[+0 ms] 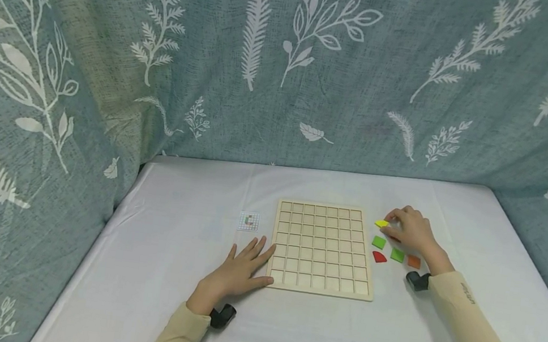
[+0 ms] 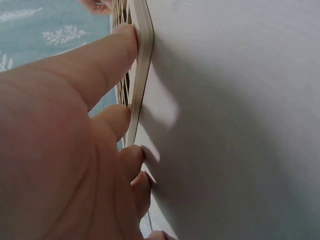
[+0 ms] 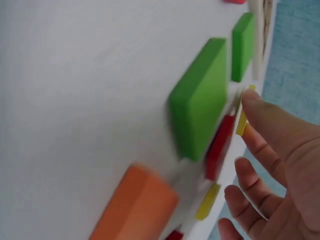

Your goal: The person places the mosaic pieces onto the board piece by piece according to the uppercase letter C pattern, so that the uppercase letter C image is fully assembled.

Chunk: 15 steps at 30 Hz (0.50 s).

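Observation:
My left hand (image 1: 237, 272) lies with straight, spread fingers at the left edge of a pale wooden grid board (image 1: 317, 289). Its thumb and fingertips touch the board's side rim (image 2: 145, 50) in the left wrist view. Beyond the board's right side, my right hand (image 1: 412, 231) pinches a yellow tile (image 1: 381, 223) between thumb and index finger. The same yellow tile (image 3: 241, 120) shows edge-on in the right wrist view, with the other fingers loosely bent. Near that hand lie green tiles (image 3: 200, 102), a red tile (image 3: 219, 147), another yellow tile (image 3: 207, 202) and an orange tile (image 3: 137, 205).
A small printed grid card (image 1: 249, 221) lies left of the board, with a coloured figure at its centre. A red quarter-round tile (image 1: 379, 257) sits close to the board's right rim. Behind the white-covered table (image 1: 189, 195) hangs a leaf-patterned curtain (image 1: 260, 118).

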Each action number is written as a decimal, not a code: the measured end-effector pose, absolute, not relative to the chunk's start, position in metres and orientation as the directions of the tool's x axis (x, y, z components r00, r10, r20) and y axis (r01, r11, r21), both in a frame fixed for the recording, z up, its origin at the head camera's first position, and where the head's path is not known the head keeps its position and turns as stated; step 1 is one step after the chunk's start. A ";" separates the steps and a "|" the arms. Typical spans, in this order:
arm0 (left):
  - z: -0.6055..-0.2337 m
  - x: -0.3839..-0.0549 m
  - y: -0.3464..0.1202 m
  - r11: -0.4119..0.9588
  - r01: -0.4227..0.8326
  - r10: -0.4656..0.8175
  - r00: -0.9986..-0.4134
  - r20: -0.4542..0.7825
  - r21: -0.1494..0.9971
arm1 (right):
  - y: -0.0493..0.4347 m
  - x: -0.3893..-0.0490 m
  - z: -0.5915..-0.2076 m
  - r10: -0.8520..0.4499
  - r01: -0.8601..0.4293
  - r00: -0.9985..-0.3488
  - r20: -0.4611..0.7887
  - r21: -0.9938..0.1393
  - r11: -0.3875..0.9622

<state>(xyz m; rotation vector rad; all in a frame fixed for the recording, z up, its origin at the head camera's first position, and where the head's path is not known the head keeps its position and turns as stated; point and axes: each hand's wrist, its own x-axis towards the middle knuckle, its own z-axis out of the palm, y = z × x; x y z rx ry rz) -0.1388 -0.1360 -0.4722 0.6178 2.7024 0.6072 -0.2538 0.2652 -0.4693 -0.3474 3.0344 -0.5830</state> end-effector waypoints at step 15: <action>-0.472 -0.139 -0.137 0.811 0.338 0.485 -0.845 -0.225 0.477 | 0.233 -0.254 -0.459 -0.271 -0.251 -0.962 0.029 -0.485 0.838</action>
